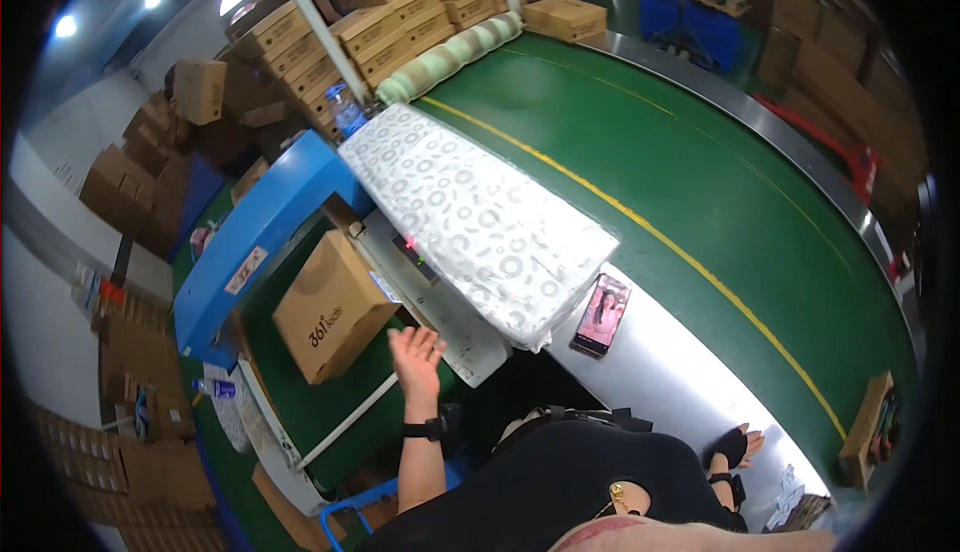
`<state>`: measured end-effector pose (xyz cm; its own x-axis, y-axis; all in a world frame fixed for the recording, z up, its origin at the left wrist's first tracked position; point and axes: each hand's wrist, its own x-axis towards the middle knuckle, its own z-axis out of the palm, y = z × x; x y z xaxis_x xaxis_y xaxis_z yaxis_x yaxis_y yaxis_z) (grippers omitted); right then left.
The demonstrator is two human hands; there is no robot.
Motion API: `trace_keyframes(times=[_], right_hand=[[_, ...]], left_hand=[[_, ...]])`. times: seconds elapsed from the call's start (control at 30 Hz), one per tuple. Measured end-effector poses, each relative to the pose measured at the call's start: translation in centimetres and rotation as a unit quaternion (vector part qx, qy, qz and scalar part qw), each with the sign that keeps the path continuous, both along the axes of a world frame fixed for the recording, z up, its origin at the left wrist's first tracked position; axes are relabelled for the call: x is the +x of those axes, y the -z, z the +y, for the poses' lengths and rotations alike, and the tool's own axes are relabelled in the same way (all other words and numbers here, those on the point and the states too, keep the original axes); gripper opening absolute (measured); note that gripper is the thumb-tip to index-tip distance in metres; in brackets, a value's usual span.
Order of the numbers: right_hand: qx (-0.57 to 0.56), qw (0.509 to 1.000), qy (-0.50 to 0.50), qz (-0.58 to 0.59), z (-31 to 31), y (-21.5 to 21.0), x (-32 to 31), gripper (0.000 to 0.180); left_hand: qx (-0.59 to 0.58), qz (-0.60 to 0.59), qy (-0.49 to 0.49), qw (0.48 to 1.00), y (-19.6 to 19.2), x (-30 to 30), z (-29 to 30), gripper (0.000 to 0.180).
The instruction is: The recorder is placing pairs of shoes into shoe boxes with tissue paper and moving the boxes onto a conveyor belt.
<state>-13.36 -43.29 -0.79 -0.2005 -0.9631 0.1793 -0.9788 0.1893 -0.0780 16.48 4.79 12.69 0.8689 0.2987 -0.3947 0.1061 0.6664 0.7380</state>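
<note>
My left hand (418, 354), with a black band at the wrist, is raised with its fingers apart and holds nothing. Just beyond its fingertips stands a brown cardboard box (325, 307), tilted in view, on a green belt beneath a blue arched machine (272, 227). The hand looks close to the box's near corner; I cannot tell whether they touch. My right hand (738, 447), in a black fingerless glove, lies on the metal edge (690, 392) of the large green conveyor with its fingers stretched out. A phone (603, 314) with a lit screen lies farther up that edge.
A long padded bundle in patterned white plastic (480, 222) lies between the machine and the green conveyor (640, 162). Stacked cartons (400, 17) stand at the back beside a rolled bundle (450, 57). A small open cardboard box (868, 430) sits at right.
</note>
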Motion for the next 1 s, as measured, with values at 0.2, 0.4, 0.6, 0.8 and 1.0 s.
trace_keyframes(times=[0.2, 0.4, 0.6, 0.8, 1.0], right_hand=[[-0.035, 0.998, -0.004, 0.045, -3.6, 6.5, -3.4, 0.051], [0.028, 0.998, -0.002, 0.056, -0.7, 0.2, -0.4, 0.048], [-0.042, 0.995, -0.039, -0.084, -2.3, 4.7, -3.3, 0.047], [-0.005, 0.997, -0.06, 0.039, -1.7, 3.0, -0.9, 0.047], [-0.13, 0.989, -0.05, 0.05, -1.7, 2.5, -1.1, 0.039]], left_hand=[[0.153, -0.027, 0.363, 0.919, 2.5, 1.4, -12.2, 0.033], [0.375, -0.233, 0.49, 0.751, 3.2, 3.9, -22.8, 0.038], [0.586, -0.356, 0.485, 0.543, 6.6, 7.0, -29.0, 0.049], [0.64, -0.262, 0.558, 0.459, 7.6, 11.8, -30.7, 0.061], [0.713, -0.264, 0.561, 0.329, 5.2, 10.1, -33.8, 0.08]])
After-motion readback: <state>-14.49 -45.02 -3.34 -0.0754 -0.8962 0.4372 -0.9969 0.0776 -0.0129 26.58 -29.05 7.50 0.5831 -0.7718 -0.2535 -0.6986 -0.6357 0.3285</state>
